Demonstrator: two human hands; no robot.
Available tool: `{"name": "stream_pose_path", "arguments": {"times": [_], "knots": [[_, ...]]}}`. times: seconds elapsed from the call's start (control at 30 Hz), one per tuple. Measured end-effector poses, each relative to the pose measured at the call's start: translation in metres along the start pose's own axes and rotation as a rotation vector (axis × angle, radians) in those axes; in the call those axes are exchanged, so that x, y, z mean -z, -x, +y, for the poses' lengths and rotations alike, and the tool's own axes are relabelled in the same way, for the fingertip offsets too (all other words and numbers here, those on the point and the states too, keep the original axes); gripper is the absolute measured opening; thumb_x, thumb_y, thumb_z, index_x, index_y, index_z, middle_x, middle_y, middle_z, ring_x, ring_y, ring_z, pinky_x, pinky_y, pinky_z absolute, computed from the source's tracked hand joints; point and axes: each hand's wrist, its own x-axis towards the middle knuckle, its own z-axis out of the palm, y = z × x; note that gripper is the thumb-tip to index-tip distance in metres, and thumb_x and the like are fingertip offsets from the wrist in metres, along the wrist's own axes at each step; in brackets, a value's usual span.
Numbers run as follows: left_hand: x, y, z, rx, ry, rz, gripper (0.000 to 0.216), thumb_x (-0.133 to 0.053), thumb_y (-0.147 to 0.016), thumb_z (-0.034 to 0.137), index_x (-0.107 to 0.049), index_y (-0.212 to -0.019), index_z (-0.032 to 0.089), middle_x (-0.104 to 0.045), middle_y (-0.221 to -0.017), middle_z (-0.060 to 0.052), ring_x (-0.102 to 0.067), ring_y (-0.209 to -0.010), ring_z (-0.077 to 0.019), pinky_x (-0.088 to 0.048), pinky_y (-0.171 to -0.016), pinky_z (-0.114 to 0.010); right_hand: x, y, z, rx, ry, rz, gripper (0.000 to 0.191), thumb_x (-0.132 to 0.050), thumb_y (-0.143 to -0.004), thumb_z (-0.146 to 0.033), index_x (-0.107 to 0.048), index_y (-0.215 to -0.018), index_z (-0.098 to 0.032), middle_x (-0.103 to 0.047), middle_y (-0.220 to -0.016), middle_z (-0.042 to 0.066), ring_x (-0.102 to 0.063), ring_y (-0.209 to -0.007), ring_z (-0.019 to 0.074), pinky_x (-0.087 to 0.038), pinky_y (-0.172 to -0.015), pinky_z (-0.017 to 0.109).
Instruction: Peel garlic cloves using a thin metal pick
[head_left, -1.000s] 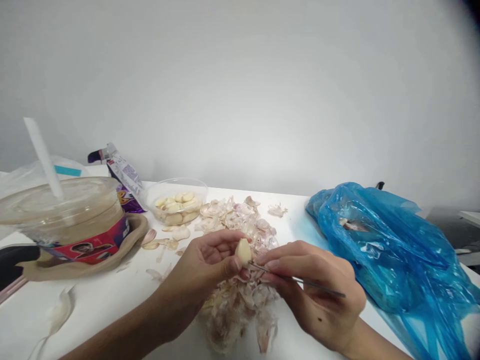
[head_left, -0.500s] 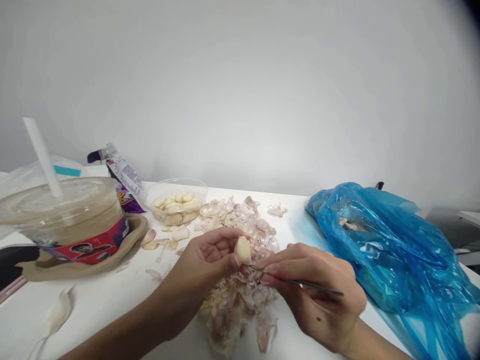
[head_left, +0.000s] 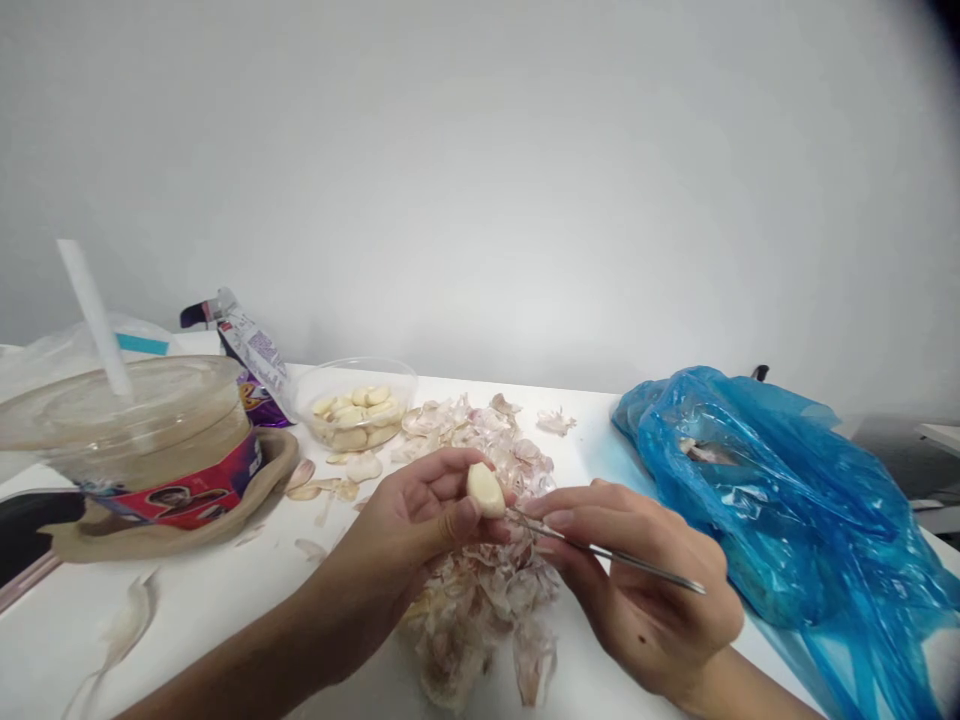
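Both hands, left (head_left: 409, 525) and right (head_left: 645, 590), pinch fingertips together.

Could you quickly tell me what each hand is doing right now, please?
Left hand: closed on a peeled garlic clove.
Right hand: closed on a thin metal pick, its tip at the clove.

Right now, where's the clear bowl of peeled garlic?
Head view, left of centre: the clear plastic bowl of peeled garlic cloves sits beyond the left hand, between the purple snack packet and the garlic-skin pile.
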Motion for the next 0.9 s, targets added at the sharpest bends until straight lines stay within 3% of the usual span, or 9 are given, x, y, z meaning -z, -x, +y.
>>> {"name": "stream_pose_path", "arguments": {"times": [0.33, 0.47, 0.6, 0.77, 0.9], "knots": [[-0.006, 0.0, 0.0, 0.032, -0.031, 0.01, 0.019, -0.067, -0.07, 0.009, -0.055, -0.082, 0.016, -0.068, -0.078, -0.002, -0.065, -0.079, -0.0131, -0.051, -0.077, -0.023, -0.003, 0.005, 0.01, -0.02, 0.145, 0.037, 0.019, -0.059, -0.073, -0.001, -0.061, -0.089, -0.012, -0.062, -0.081, 0.007, -0.059, -0.074, 0.0157, -0.05, -0.059, 0.03], [-0.004, -0.001, -0.001, 0.022, -0.048, 0.046, 0.016, -0.062, -0.074, 0.007, -0.053, -0.084, 0.017, -0.068, -0.085, -0.003, -0.064, -0.087, -0.0144, -0.049, -0.084, -0.025, -0.003, -0.006, 0.004, 0.014, 0.193, 0.207, 0.014, -0.058, -0.075, -0.005, -0.064, -0.085, -0.012, -0.057, -0.068, 0.003, -0.051, -0.061, 0.0116, -0.043, -0.048, 0.025], [-0.005, -0.001, 0.0, 0.034, -0.073, 0.056, 0.014, -0.06, -0.076, 0.009, -0.052, -0.086, 0.016, -0.069, -0.089, -0.006, -0.063, -0.094, -0.0171, -0.045, -0.091, -0.029, -0.003, -0.018, -0.007, 0.028, 0.064, 0.312, 0.011, -0.056, -0.079, -0.01, -0.064, -0.087, -0.013, -0.06, -0.066, 0.002, -0.052, -0.054, 0.0105, -0.041, -0.043, 0.025], [-0.005, -0.001, -0.001, -0.019, -0.047, 0.103, 0.024, -0.059, -0.078, 0.01, -0.05, -0.098, 0.018, -0.071, -0.088, -0.006, -0.063, -0.095, -0.0189, -0.047, -0.089, -0.03, -0.006, -0.021, -0.01, -0.21, -0.126, 0.356, 0.01, -0.055, -0.081, -0.015, -0.063, -0.088, -0.017, -0.06, -0.071, 0.002, -0.054, -0.05, 0.0099, -0.044, -0.04, 0.024], [-0.003, -0.002, -0.003, -0.024, -0.03, 0.096, 0.033, -0.057, -0.08, 0.017, -0.049, -0.112, 0.018, -0.072, -0.092, -0.006, -0.063, -0.097, -0.017, -0.047, -0.089, -0.026, -0.011, -0.022, -0.004, -0.404, -0.158, 0.264, 0.007, -0.057, -0.08, -0.016, -0.061, -0.086, -0.018, -0.059, -0.07, 0.0, -0.059, -0.053, 0.0094, -0.051, -0.048, 0.023]]}}
